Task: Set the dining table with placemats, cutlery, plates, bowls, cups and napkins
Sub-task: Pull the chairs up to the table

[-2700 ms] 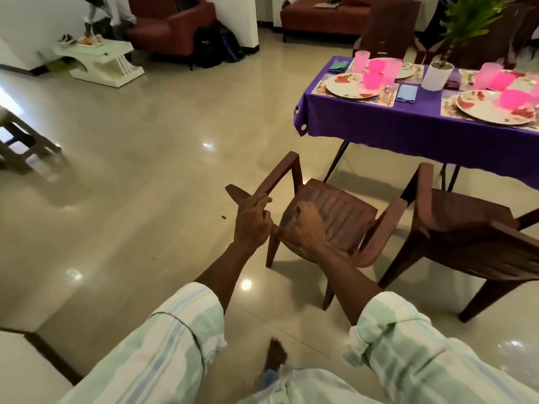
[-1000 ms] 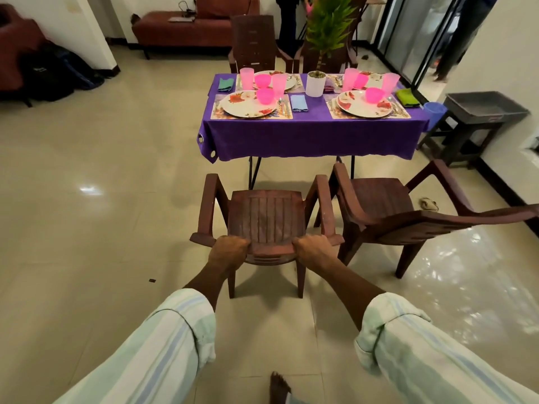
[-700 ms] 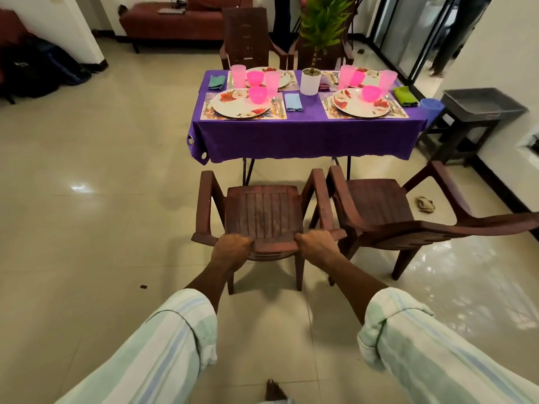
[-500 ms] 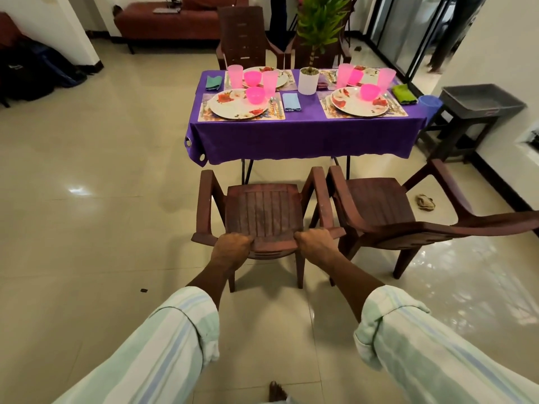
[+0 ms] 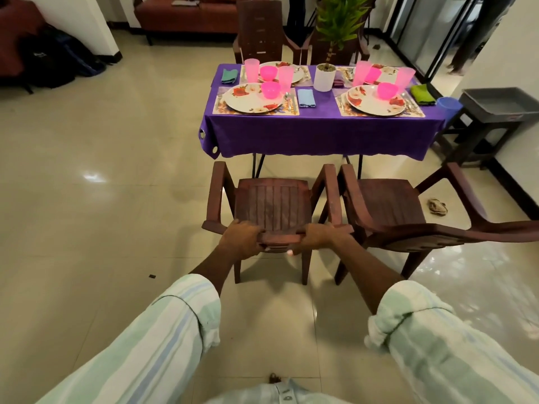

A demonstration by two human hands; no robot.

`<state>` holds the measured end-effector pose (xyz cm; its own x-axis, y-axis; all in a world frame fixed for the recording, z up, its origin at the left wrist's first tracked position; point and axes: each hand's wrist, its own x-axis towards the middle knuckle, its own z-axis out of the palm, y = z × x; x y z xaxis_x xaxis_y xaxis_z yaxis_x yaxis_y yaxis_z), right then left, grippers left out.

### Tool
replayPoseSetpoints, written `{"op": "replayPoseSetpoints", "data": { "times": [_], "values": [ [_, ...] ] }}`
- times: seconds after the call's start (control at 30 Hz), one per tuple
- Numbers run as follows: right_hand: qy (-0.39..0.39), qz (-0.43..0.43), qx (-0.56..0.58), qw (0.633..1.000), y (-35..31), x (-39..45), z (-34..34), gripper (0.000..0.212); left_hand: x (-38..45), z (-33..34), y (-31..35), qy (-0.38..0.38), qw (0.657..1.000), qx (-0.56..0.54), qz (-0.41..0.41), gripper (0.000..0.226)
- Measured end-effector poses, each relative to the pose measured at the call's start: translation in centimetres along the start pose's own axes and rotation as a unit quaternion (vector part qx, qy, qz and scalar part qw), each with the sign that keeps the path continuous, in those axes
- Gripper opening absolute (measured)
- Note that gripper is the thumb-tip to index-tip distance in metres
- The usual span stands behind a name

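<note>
A brown plastic chair (image 5: 272, 204) faces the table, and I hold the top of its backrest with both hands: my left hand (image 5: 240, 239) and my right hand (image 5: 316, 237) each grip the rail. Beyond it stands the table under a purple cloth (image 5: 318, 138). On it lie floral placemats with floral plates (image 5: 252, 97) (image 5: 374, 102), pink bowls (image 5: 270, 89) (image 5: 387, 90), pink cups (image 5: 251, 70), cutlery, and napkins, one blue (image 5: 306, 97) and one green (image 5: 422, 94).
A second brown chair (image 5: 388, 208) stands right beside mine, touching arm to arm. A potted plant (image 5: 325, 80) sits mid-table. Two more chairs stand behind the table. A grey bin on a dark stool (image 5: 495, 104) and a blue cup (image 5: 449, 104) are at right. Open tiled floor lies left.
I turned the chair from an angle to face the table and pushed it forward beside the second chair. Both hands have stayed on the backrest.
</note>
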<state>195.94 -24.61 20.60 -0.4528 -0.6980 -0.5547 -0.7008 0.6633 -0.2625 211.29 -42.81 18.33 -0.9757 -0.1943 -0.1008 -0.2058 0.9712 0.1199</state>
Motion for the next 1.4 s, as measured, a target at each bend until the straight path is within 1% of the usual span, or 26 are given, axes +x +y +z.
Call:
{"op": "replayPoseSetpoints", "data": {
  "times": [0.03, 0.07, 0.1, 0.13, 0.17, 0.27, 0.33, 0.43, 0.47, 0.53, 0.63, 0.7, 0.77, 0.87, 0.97, 1.07, 1.2, 1.3, 1.4],
  "values": [
    [-0.04, -0.008, 0.062, 0.997, -0.6, -0.1, -1.0, 0.071, -0.1, -0.4, -0.1, -0.013, 0.999, -0.053, 0.005, 0.053],
    [-0.051, -0.012, 0.127, 0.991, -1.3, -0.1, -1.7, 0.067, -0.3, -1.0, -0.2, -0.036, 0.991, -0.129, 0.0, 0.06],
    [-0.037, -0.002, 0.186, 0.982, -2.0, 0.1, -2.3, 0.062, -0.4, -1.6, -0.2, -0.045, 0.978, -0.206, -0.006, 0.063],
    [-0.018, 0.007, 0.22, 0.975, -2.9, 0.5, -2.5, 0.057, -0.6, -2.0, -0.3, -0.025, 0.966, -0.255, -0.018, 0.06],
    [-0.005, 0.012, 0.218, 0.976, -3.9, 1.0, -2.6, 0.051, -0.7, -2.4, -0.5, 0.01, 0.961, -0.276, -0.03, 0.054],
    [-0.028, 0.007, 0.109, 0.994, -6.8, 3.1, -2.5, 0.034, -0.9, -2.9, -1.8, 0.134, 0.961, -0.23, -0.069, 0.035],
    [-0.028, 0.003, 0.085, 0.996, -9.2, 4.9, -2.7, 0.031, -1.2, -3.0, -3.5, 0.197, 0.947, -0.232, -0.104, 0.025],
    [0.005, -0.008, 0.129, 0.992, -13.0, 7.8, -2.9, 0.022, -1.7, -3.0, -7.1, 0.266, 0.927, -0.202, -0.17, 0.024],
    [0.031, -0.012, 0.157, 0.987, -14.6, 9.3, -2.8, 0.018, -1.7, -2.7, -9.0, 0.285, 0.921, -0.188, -0.187, 0.024],
    [0.093, -0.016, 0.2, 0.975, -17.8, 12.2, -2.5, 0.013, -1.9, -2.3, -12.2, 0.297, 0.909, -0.194, -0.22, 0.026],
    [0.139, -0.028, 0.216, 0.966, -24.3, 17.1, -2.0, 0.017, -2.1, -1.2, -18.7, 0.261, 0.904, -0.202, -0.27, 0.029],
    [0.136, -0.032, 0.203, 0.969, -28.3, 19.9, -1.6, 0.022, -2.7, 0.0, -22.8, 0.217, 0.91, -0.203, -0.289, 0.028],
    [0.119, -0.023, 0.157, 0.98, -32.4, 23.3, -0.6, 0.021, -3.7, 1.0, -27.3, 0.156, 0.916, -0.204, -0.31, 0.027],
    [0.068, -0.007, 0.114, 0.991, -37.2, 27.2, 1.7, 0.022, -5.8, 2.6, -33.4, 0.059, 0.924, -0.192, -0.326, 0.029],
    [0.021, 0.001, 0.097, 0.995, -41.5, 30.0, 3.4, 0.024, -7.3, 3.7, -39.3, -0.023, 0.921, -0.183, -0.344, 0.03],
    [-0.007, 0.01, 0.096, 0.995, -44.4, 32.5, 4.4, 0.022, -7.1, 4.8, -43.8, -0.085, 0.916, -0.187, -0.345, 0.03],
    [-0.027, 0.01, 0.091, 0.995, -47.1, 37.6, 4.4, 0.021, -4.1, 5.3, -49.3, -0.138, 0.907, -0.2, -0.344, 0.022],
    [-0.035, 0.016, 0.079, 0.996, -48.6, 43.9, 2.7, 0.024, 0.5, 5.3, -54.4, -0.154, 0.908, -0.203, -0.331, 0.021],
    [-0.045, 0.008, 0.062, 0.997, -49.7, 50.7, -0.9, 0.025, 6.1, 4.4, -60.1, -0.154, 0.912, -0.191, -0.33, 0.022]
  ]
}}
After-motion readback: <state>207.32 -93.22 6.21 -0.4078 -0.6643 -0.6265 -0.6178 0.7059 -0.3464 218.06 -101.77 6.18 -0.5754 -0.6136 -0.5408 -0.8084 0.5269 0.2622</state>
